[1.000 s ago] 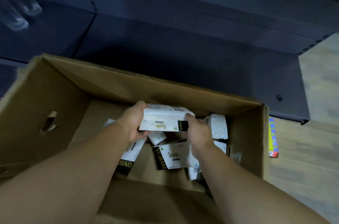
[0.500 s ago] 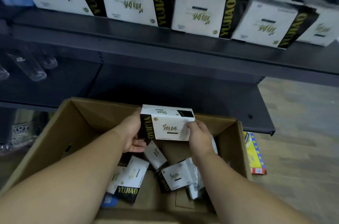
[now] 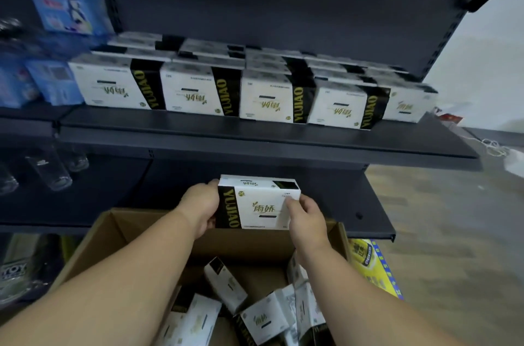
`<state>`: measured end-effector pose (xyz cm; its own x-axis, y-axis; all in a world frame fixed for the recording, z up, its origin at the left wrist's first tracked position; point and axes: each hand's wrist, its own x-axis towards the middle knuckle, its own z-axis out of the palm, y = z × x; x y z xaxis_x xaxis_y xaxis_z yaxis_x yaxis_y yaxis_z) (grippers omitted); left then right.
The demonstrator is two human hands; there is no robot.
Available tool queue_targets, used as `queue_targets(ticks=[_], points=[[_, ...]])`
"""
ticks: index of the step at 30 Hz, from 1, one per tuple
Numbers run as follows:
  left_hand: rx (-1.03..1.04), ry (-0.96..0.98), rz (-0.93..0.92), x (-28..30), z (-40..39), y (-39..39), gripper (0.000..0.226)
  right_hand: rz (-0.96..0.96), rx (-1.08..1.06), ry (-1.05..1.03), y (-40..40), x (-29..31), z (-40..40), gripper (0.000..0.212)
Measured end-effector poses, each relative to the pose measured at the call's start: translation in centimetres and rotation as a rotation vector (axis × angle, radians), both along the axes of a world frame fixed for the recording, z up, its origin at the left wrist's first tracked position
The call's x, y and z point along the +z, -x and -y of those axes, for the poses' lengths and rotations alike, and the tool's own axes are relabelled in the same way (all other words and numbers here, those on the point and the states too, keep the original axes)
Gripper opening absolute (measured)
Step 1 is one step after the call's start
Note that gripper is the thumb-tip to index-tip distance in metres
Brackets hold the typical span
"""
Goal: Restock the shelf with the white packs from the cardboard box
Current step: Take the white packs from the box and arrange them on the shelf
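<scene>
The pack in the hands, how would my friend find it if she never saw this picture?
Start at the dark shelf with its row of white packs, then look down to the open cardboard box below it. Just above the box, the left hand and right hand hold one white pack between them. It is the only one in the air, neither shelved nor in the box.

Packs in box — held pack above, shelf beyond

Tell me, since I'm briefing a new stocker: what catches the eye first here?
The white pack held up in mid-frame by the left hand and right hand, above the open cardboard box. Behind it, a row of matching packs lines the dark shelf.
</scene>
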<state>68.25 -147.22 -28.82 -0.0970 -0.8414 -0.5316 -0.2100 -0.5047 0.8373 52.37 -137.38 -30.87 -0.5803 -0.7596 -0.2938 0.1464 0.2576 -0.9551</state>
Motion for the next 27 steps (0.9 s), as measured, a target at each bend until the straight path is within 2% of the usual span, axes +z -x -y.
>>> queue_targets(ticks=[9, 17, 27], points=[[0.11, 0.149, -0.095, 4.4, -3.1, 5.8, 0.035, -0.132, 0.04, 0.141, 5.8, 4.4, -2.6, 0.021], [0.202, 0.215, -0.138, 7.7, -8.1, 12.4, 0.042, -0.158, 0.13, 0.233, 13.2, 8.3, -7.1, 0.019], [0.084, 0.382, -0.132, 12.0, -10.9, 17.8, 0.053, -0.133, 0.103, 0.356, 18.8, 11.9, -9.1, 0.022]])
